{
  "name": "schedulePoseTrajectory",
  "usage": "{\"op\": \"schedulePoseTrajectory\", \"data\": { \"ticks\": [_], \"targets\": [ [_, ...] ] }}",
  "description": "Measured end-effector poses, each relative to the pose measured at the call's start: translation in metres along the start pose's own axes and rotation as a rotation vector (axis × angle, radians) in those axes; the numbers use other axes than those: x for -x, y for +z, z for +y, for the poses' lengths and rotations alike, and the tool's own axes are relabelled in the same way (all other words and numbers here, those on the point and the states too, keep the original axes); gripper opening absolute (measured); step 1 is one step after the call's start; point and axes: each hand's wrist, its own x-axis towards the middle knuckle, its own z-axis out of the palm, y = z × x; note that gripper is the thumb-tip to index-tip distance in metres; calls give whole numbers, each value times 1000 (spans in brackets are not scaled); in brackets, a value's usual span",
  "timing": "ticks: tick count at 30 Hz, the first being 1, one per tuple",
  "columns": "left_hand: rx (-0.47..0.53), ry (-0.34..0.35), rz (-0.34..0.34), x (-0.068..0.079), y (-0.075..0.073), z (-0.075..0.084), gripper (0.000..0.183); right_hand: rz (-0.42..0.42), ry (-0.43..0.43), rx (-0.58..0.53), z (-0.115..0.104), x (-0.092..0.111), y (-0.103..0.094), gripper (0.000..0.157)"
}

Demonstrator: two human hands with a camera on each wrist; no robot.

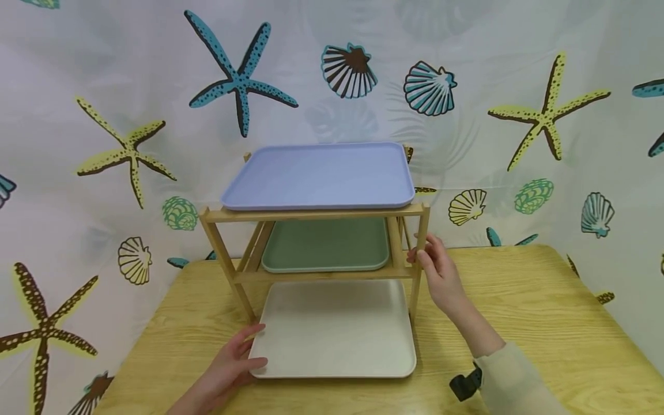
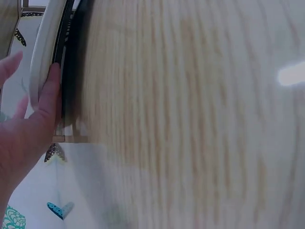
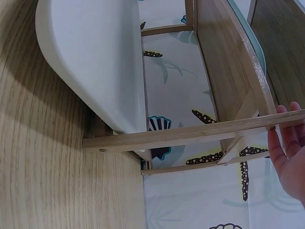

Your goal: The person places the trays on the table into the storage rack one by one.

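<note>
A three-tier wooden rack (image 1: 321, 276) stands on the table, with a tray on each level. My left hand (image 1: 228, 363) holds the left front corner of the white tray (image 1: 334, 328) on the bottom level, which juts out past the rack's front. In the left wrist view, one finger (image 2: 51, 90) lies along the tray's underside edge. My right hand (image 1: 440, 276) grips the rack's right front post just below the top level, thumb in front. The right wrist view shows those fingers (image 3: 288, 138) around the post (image 3: 190, 132).
A lavender tray (image 1: 321, 176) lies on the top level, and a green tray (image 1: 327, 245) on the middle one. The wood-grain table (image 1: 498, 328) extends to both sides. Behind it hangs a white curtain (image 1: 373, 127) printed with starfish and shells.
</note>
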Motion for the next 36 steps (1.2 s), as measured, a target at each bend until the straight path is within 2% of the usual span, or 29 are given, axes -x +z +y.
{"op": "schedulePoseTrajectory", "data": {
  "ticks": [5, 7, 17, 23, 26, 31, 36],
  "targets": [
    [-127, 77, -97, 2, 0, -2, 77, -5, -13, -9, 0, -1, -1, 30],
    [-129, 98, -132, 4, 0, -3, 74, -5, -16, -11, 0, -1, -1, 29],
    [-224, 68, -120, 9, 0, -2, 55, -5, -17, -9, 0, 0, 0, 30],
    [-261, 137, -29, 14, 0, -7, 34, 1, -20, -13, 0, 0, 0, 30],
    [-272, 150, 18, 14, 2, -7, 28, 4, -22, -13, 0, 1, 0, 30],
    [-297, 85, 124, 8, 6, -7, 25, 0, -25, -12, -1, 1, 0, 30],
    [-328, 0, 265, -6, 10, -6, 23, 1, -29, -14, 1, 0, 0, 29]
  ]
}}
